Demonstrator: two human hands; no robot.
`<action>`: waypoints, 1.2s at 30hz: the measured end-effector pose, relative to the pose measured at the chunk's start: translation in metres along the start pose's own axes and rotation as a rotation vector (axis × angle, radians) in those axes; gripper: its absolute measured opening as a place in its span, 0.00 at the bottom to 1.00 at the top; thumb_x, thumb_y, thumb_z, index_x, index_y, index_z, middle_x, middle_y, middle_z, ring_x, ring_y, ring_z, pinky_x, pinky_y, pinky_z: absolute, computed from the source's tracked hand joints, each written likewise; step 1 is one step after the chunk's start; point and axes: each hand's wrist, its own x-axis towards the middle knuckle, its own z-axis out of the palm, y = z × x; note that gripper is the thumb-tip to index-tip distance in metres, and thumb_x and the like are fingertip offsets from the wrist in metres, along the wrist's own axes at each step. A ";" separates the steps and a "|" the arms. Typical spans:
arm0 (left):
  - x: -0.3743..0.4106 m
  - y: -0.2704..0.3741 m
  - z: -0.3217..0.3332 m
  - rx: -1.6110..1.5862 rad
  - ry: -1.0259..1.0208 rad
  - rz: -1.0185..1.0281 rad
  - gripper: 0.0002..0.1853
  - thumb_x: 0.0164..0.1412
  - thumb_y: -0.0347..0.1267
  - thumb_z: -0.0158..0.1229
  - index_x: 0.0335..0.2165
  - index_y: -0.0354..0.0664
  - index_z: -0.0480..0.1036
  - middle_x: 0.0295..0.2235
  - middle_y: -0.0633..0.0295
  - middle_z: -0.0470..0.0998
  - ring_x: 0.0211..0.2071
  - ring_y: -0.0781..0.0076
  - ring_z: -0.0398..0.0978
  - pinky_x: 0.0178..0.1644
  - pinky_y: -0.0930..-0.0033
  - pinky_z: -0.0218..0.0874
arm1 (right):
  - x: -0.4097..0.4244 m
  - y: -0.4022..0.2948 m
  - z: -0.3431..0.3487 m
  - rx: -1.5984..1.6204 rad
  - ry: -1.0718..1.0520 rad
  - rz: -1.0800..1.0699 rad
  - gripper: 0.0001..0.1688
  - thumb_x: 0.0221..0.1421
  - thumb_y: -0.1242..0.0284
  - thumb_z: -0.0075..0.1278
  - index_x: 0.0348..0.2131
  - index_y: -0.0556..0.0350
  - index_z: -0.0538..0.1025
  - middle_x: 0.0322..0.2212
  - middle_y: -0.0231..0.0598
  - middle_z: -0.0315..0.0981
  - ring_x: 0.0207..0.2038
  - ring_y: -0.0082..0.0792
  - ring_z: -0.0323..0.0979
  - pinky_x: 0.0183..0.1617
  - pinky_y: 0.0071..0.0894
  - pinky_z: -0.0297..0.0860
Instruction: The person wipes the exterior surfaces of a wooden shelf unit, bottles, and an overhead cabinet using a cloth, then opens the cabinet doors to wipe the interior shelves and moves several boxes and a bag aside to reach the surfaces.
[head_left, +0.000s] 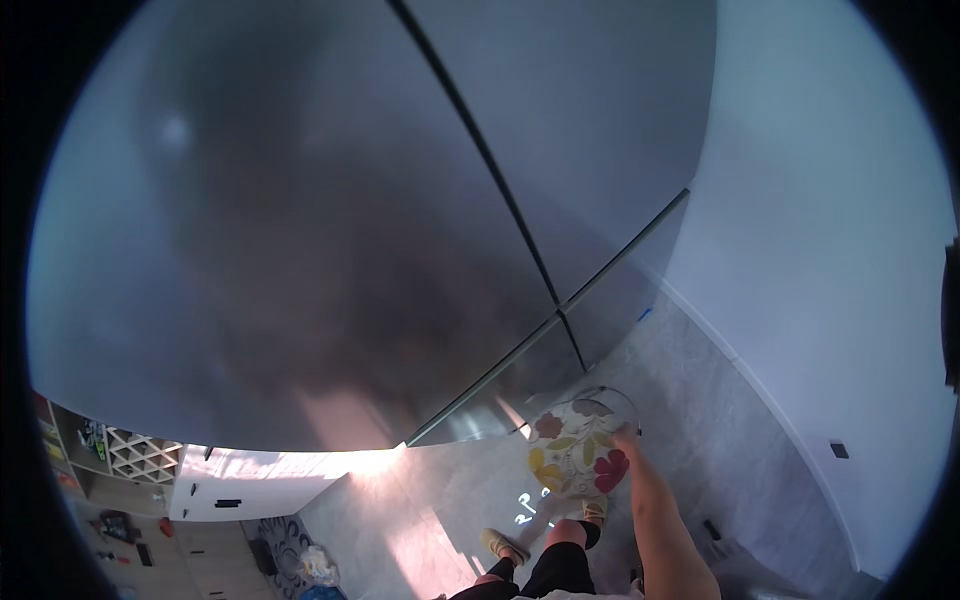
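My right hand (624, 438) is at the right rim of a round floral-patterned seat (574, 454), apparently gripping it; the fingers are small and partly hidden. The seat is pale with red, yellow and brown flowers and leaves. A thin metal loop (626, 397) curves out from its far side, like a chair's back frame. My left hand is out of view. Close in front of me rise the tall grey doors of a refrigerator (300, 247), split by dark seams. The seat is near its lower doors, above the floor by my feet.
A white wall (810, 300) with a dark socket (838, 449) runs along the right. Lower left are shelves with a lattice rack (142, 455), a white cabinet (247, 480), a patterned mat (281, 540) and a plastic bag (319, 566). A small blue thing (645, 314) lies by the refrigerator's base.
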 end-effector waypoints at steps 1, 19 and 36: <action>0.005 0.007 0.003 0.040 -0.006 -0.020 0.20 0.63 0.43 0.53 0.44 0.40 0.77 0.34 0.49 0.80 0.41 0.56 0.77 0.45 0.57 0.68 | 0.001 0.012 -0.012 0.001 0.117 0.009 0.39 0.39 0.70 0.59 0.52 0.67 0.69 0.46 0.58 0.73 0.49 0.55 0.71 0.52 0.48 0.67; -0.255 -0.102 -0.198 -0.425 0.659 0.516 0.32 0.65 0.45 0.54 0.52 0.25 0.62 0.38 0.43 0.75 0.34 0.51 0.76 0.35 0.51 0.69 | -0.240 -0.319 -0.056 0.476 -0.027 -0.684 0.15 0.63 0.74 0.52 0.49 0.59 0.72 0.36 0.34 0.76 0.36 0.23 0.75 0.42 0.21 0.70; -0.302 0.135 -0.439 -0.285 0.965 1.524 0.08 0.64 0.31 0.50 0.36 0.40 0.74 0.35 0.49 0.77 0.41 0.49 0.74 0.45 0.55 0.63 | -0.527 -0.814 -0.370 0.349 0.754 -2.011 0.29 0.71 0.62 0.28 0.61 0.61 0.64 0.58 0.49 0.62 0.62 0.41 0.59 0.65 0.40 0.53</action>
